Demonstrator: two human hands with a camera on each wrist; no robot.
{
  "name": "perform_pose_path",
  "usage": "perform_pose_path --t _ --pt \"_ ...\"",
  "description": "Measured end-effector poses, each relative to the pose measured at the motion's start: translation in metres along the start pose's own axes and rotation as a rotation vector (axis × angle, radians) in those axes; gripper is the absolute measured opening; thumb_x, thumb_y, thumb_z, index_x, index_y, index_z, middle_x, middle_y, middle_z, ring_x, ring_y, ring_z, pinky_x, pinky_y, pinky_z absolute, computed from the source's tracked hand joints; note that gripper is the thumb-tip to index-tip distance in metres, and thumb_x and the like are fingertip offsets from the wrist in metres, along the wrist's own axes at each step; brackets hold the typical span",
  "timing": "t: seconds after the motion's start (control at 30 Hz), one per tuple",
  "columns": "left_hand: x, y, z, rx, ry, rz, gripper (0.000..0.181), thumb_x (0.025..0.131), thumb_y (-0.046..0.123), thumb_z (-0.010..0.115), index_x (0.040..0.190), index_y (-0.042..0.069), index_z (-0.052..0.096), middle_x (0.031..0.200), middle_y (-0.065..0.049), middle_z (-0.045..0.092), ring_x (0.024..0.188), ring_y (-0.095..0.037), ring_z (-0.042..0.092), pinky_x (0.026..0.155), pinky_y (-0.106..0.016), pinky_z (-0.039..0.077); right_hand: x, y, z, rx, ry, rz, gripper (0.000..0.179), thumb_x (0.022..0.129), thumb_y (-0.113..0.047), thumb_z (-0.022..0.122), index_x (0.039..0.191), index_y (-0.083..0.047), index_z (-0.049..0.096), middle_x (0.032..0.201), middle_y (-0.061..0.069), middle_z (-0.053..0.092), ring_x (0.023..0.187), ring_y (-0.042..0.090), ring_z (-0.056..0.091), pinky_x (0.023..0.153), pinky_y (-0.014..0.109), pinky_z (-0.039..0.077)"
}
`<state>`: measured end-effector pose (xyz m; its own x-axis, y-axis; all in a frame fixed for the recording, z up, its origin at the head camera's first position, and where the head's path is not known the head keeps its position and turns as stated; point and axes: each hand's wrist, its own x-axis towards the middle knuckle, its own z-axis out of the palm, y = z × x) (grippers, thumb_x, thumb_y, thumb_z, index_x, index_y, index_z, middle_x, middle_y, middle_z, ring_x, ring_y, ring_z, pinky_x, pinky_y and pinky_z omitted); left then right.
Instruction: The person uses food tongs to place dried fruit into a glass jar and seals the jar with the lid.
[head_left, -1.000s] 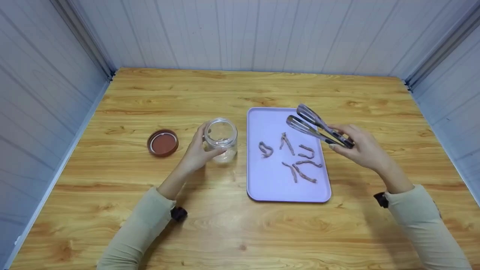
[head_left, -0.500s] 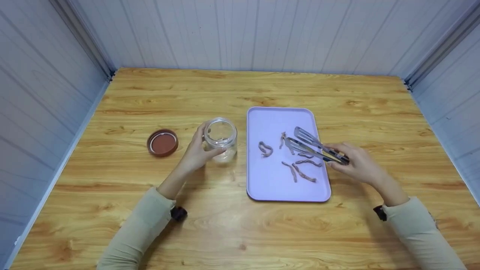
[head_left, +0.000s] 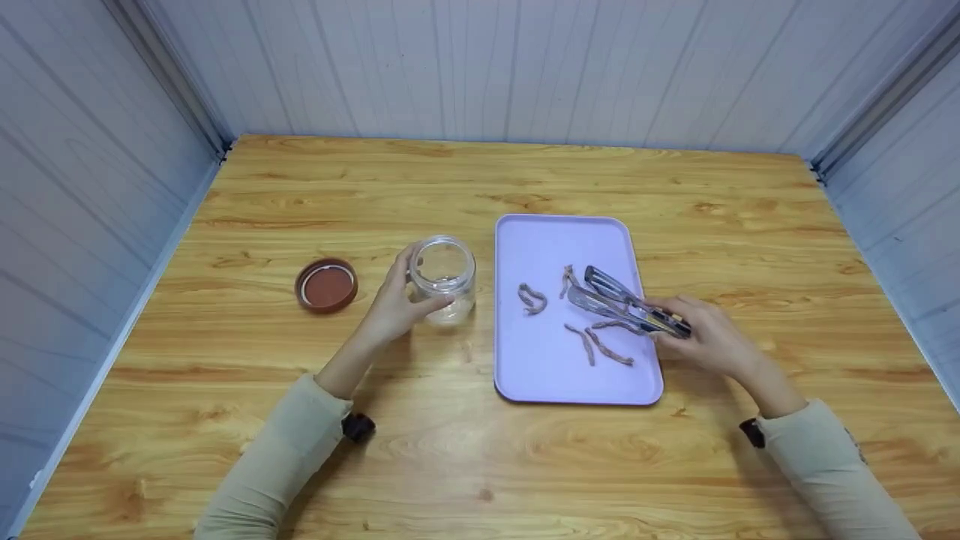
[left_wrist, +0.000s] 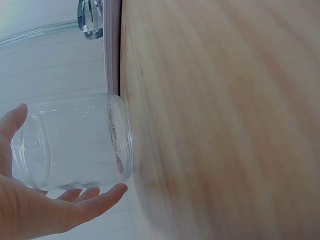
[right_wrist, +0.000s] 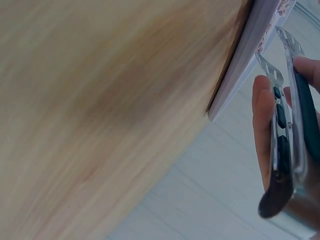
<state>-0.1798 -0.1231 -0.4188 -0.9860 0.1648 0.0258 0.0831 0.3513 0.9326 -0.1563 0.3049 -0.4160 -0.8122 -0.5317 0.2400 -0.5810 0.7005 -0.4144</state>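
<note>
My left hand point(head_left: 391, 307) grips a clear jar point(head_left: 460, 291), its uncovered mouth facing up, right beside the tray. Thumb and fingers wrap the jar's side, and a brownish speckled band shows near its base in the left wrist view. My right hand point(head_left: 709, 336) holds metal tongs point(head_left: 660, 321) with dark grips. Their slotted blades, a little apart, reach down over the lilac tray point(head_left: 529, 379) and cover some of the brown, wrinkled strips. Other strips show around them: a looped one point(head_left: 534, 301) at left and a long one point(head_left: 609, 349) in front.
A reddish-brown round lid point(head_left: 328, 288) lies inside-up on the wooden table point(head_left: 435, 465), left of the jar. Pale panelled walls point(head_left: 480, 67) close in the table at the back and both sides.
My right hand has brought the tongs down and nearer to me, from above the tray's far right edge onto the strips, and their blades are closer together. The left hand and jar stay put.
</note>
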Motion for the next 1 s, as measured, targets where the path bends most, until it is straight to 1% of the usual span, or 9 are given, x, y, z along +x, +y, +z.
perform_pose_path --t 0.2,0.43,0.6,0.7,0.83,0.93,1.0 --pt "0.0008 -0.0001 0.0009 0.013 0.015 0.007 0.09 0.069 0.029 0.075 0.139 0.015 0.02 0.139 -0.009 0.024 0.123 -0.026 0.027 0.1 -0.045 0.017 0.0006 0.0 0.004 0.025 0.006 -0.013 0.042 0.074 -0.011 0.07 0.114 -0.007 0.058 0.101 0.01 0.059 0.085 0.023 0.055 0.068 0.04 0.044" --pt "0.0006 -0.0001 0.0012 0.018 0.016 -0.003 0.09 0.069 0.028 0.076 0.139 0.017 0.02 0.139 -0.009 0.025 0.122 -0.027 0.028 0.099 -0.046 0.018 0.0008 -0.0007 0.0057 0.011 0.041 -0.038 0.04 0.071 -0.008 0.072 0.11 -0.006 0.061 0.096 0.009 0.06 0.079 0.021 0.055 0.062 0.038 0.044" --pt "0.0003 -0.0002 0.0013 0.006 0.014 -0.007 0.09 0.069 0.029 0.075 0.139 0.017 0.02 0.14 -0.008 0.024 0.123 -0.027 0.028 0.099 -0.045 0.02 0.0009 -0.0013 0.006 0.018 0.038 -0.051 0.038 0.072 -0.005 0.071 0.109 -0.006 0.061 0.098 0.01 0.06 0.081 0.021 0.056 0.063 0.037 0.045" --pt "0.0003 -0.0006 0.0012 0.005 0.01 -0.003 0.09 0.069 0.028 0.075 0.139 0.017 0.019 0.14 -0.008 0.024 0.123 -0.027 0.027 0.099 -0.044 0.021 0.0003 -0.0014 0.0061 0.024 0.033 -0.048 0.038 0.072 -0.004 0.071 0.108 -0.005 0.061 0.098 0.009 0.06 0.083 0.022 0.057 0.064 0.038 0.045" --pt "0.0002 -0.0005 0.0008 0.001 0.003 0.003 0.09 0.07 0.027 0.075 0.139 0.015 0.019 0.14 -0.008 0.023 0.123 -0.027 0.027 0.099 -0.045 0.02 -0.0005 -0.0012 0.0065 0.027 0.031 -0.04 0.038 0.071 -0.002 0.07 0.108 -0.006 0.061 0.098 0.009 0.061 0.081 0.021 0.057 0.063 0.037 0.045" --pt "-0.0008 0.0021 -0.0002 -0.01 -0.004 0.005 0.089 0.07 0.026 0.075 0.139 0.014 0.019 0.14 -0.009 0.022 0.122 -0.029 0.027 0.099 -0.046 0.018 -0.001 -0.0009 0.0065 0.028 0.033 -0.036 0.038 0.071 -0.001 0.069 0.108 -0.006 0.062 0.098 0.008 0.061 0.08 0.02 0.057 0.061 0.037 0.045" --pt "-0.0035 0.0086 -0.0009 -0.02 -0.012 0.007 0.089 0.071 0.022 0.074 0.139 0.011 0.018 0.14 -0.012 0.021 0.122 -0.032 0.027 0.099 -0.048 0.017 -0.0014 -0.0003 0.0064 0.029 0.035 -0.034 0.038 0.071 0.0 0.069 0.108 -0.006 0.062 0.098 0.008 0.062 0.08 0.019 0.057 0.061 0.037 0.045"
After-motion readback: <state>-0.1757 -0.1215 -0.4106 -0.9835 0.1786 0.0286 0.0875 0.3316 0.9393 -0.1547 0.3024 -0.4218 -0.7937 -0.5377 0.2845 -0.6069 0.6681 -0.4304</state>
